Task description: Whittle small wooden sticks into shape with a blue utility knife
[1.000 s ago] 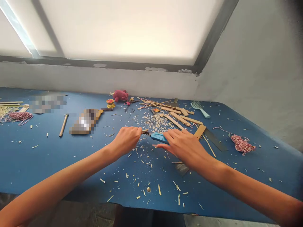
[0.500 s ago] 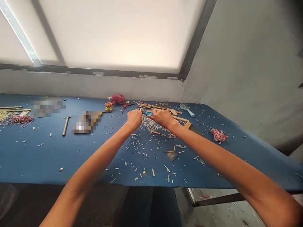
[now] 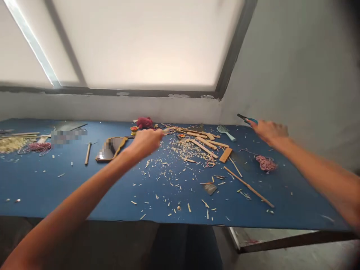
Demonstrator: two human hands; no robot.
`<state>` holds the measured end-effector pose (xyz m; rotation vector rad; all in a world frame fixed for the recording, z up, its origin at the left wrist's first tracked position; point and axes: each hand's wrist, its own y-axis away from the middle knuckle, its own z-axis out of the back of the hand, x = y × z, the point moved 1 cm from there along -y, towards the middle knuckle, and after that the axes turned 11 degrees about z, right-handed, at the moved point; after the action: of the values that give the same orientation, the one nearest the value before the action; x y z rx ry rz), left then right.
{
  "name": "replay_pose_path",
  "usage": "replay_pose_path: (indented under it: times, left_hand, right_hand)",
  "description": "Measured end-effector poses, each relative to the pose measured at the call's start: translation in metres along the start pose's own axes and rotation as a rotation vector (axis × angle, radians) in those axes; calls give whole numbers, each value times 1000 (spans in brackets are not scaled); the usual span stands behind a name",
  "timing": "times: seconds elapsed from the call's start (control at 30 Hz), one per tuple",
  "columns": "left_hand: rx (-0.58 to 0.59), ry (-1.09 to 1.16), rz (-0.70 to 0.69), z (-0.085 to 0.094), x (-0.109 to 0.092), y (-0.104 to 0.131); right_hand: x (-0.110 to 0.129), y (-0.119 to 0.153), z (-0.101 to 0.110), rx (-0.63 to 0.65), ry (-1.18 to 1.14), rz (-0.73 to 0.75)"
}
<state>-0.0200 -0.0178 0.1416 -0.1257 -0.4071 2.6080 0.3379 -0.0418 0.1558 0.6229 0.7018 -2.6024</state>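
My left hand (image 3: 147, 141) is closed above the table, with a short pale wooden piece (image 3: 166, 131) showing at its fingertips. To the right, my right hand (image 3: 270, 132) is raised near the wall, its fingers wrapped round a blue-handled tool (image 3: 251, 120). The tool's long dark front end points left; its exact kind is not clear. Between the hands lie flat wooden strips (image 3: 206, 142) and a heap of pale shavings (image 3: 188, 150). A thin wooden stick (image 3: 249, 186) lies at an angle nearer the front edge.
Shavings litter the blue tabletop (image 3: 112, 195). A mint hairbrush (image 3: 226, 133) and a red-and-white cord bundle (image 3: 266, 164) lie at right. A dark red plush toy (image 3: 144, 122), a gold-framed mirror (image 3: 123, 142) and a short stick (image 3: 88, 153) are at left. A wall (image 3: 295, 75) borders the right.
My hands have drawn apart: the right moved right and up with the blue-handled tool, the left slightly left. A thin stick now shows on the table at right. The view has shifted slightly.
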Motion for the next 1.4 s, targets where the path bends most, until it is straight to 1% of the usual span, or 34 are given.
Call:
replay_pose_path:
  times: [0.03, 0.07, 0.1, 0.13, 0.17, 0.23, 0.27, 0.33, 0.37, 0.43, 0.5, 0.6, 0.67, 0.73, 0.83, 0.93, 1.03, 1.1, 1.2, 1.3, 1.4]
  left_hand:
    - [-35, 49, 67, -1, 14, 1]
    - [-60, 123, 130, -5, 27, 0]
    - [-34, 238, 140, -11, 36, -3]
    - [-10, 368, 140, -20, 41, -7]
    - [19, 493, 129, -30, 42, -12]
    - [99, 733, 88, -49, 35, -20]
    - [141, 841, 74, -57, 29, -22]
    - [232, 1038, 69, -70, 18, -24]
    - [275, 1125, 80, -75, 14, -23]
    - [346, 1273, 116, -81, 9, -18]
    - [392, 1376, 145, -85, 7, -12]
    - [424, 1462, 163, -87, 7, -4]
    - [441, 1533, 182, -89, 6, 0]
    - [451, 1624, 205, -92, 4, 2]
    - [460, 1712, 209, -94, 0, 6]
    - [424, 1665, 181, -95, -4, 12]
    - [349, 1565, 166, -95, -8, 20]
    - [333, 1548, 173, -95, -11, 25]
    - [360, 1574, 200, -91, -15, 32]
    - [438, 1647, 256, -83, -20, 37]
    - [529, 1742, 331, -73, -24, 37]
  right_hand:
    - [-14, 17, -2, -68, 63, -113]
    - [-23, 32, -4, -93, 110, -236]
    - [-27, 44, -6, -92, 135, -333]
    - [-26, 52, -7, -74, 128, -372]
    - [-20, 57, -7, -35, 82, -365]
    - [0, 56, -6, 27, -31, -345]
    - [12, 52, -5, 42, -72, -357]
    - [37, 40, -5, 45, -121, -398]
    - [49, 34, -5, 33, -142, -417]
    - [72, 21, -6, -7, -215, -409]
    - [94, 10, -7, -60, -291, -339]
    - [122, -2, -7, -131, -340, -193]
    - [136, -9, -9, -162, -354, -103]
    - [147, -13, -15, -190, -372, -38]
    - [159, -17, -25, -215, -408, 17]
    - [169, -18, -34, -205, -432, 53]
    - [179, -17, -37, -201, -451, 90]
    - [183, -15, -38, -201, -456, 93]
    - [182, -13, -39, -213, -446, 99]
    - [174, -12, -41, -249, -387, 138]
    - [170, -11, -40, -268, -332, 146]
